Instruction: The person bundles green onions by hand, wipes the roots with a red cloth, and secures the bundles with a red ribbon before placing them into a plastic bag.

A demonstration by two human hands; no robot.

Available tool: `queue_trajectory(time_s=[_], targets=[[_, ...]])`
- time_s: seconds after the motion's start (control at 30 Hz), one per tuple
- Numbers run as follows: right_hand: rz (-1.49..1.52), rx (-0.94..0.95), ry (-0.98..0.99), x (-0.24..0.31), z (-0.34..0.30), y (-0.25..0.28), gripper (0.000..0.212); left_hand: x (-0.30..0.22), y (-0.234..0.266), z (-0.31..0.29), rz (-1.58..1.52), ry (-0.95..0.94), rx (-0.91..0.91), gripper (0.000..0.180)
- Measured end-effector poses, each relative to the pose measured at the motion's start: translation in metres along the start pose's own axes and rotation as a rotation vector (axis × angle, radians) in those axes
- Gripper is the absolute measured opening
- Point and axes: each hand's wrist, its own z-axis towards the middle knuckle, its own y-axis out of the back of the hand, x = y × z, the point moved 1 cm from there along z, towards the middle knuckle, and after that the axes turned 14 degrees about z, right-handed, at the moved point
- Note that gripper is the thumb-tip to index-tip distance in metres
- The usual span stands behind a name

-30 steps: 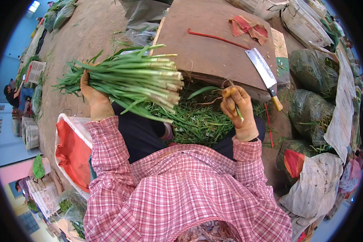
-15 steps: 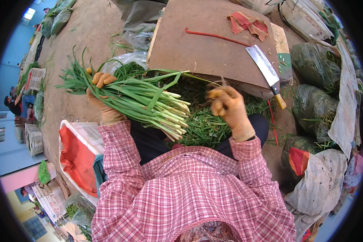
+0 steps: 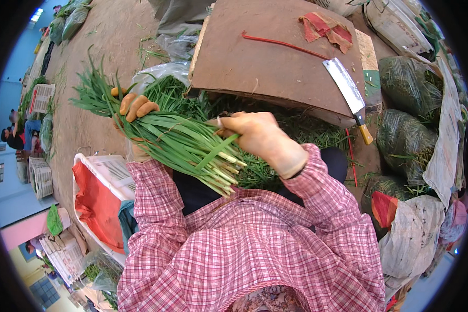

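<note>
A thick bunch of garlic chives point(image 3: 179, 138), with flat green leaves and pale cut stem ends, lies slantwise across my lap. My left hand point(image 3: 135, 110), in a tan glove, is closed around its leafy part. The stem ends point right and toward me. My right hand point(image 3: 260, 136), also gloved, reaches over to the upper side of the bunch. Its fingers are bent and pressed together against the leaves; what they pinch, if anything, is hidden. Loose green trimmings point(image 3: 260, 169) lie below and beyond the bunch.
Ahead stands a low brown board table point(image 3: 265, 57) bearing a cleaver point(image 3: 344, 86), a red strap point(image 3: 283, 42) and a red cloth scrap point(image 3: 325, 31). A white crate point(image 3: 106, 174) with red lining stands at left. Stuffed plastic bags point(image 3: 405, 140) line the right. People work far left.
My right hand has moved left and down from beside the table edge to the bunch. The loose strand it trailed is no longer seen. The bunch has tilted slightly, stem ends lower.
</note>
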Motion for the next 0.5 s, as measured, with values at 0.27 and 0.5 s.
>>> queue_trajectory(time_s=[0.27,0.5], targets=[[0.718,-0.420,-0.052,-0.014,-0.046,0.013,0.042,-0.013,0.008,0.003,0.029,0.015,0.015,0.044],[0.306,-0.055,-0.040,-0.048,-0.034,-0.034,0.026,-0.007,0.000,0.004,0.098,-0.035,-0.027,0.036]])
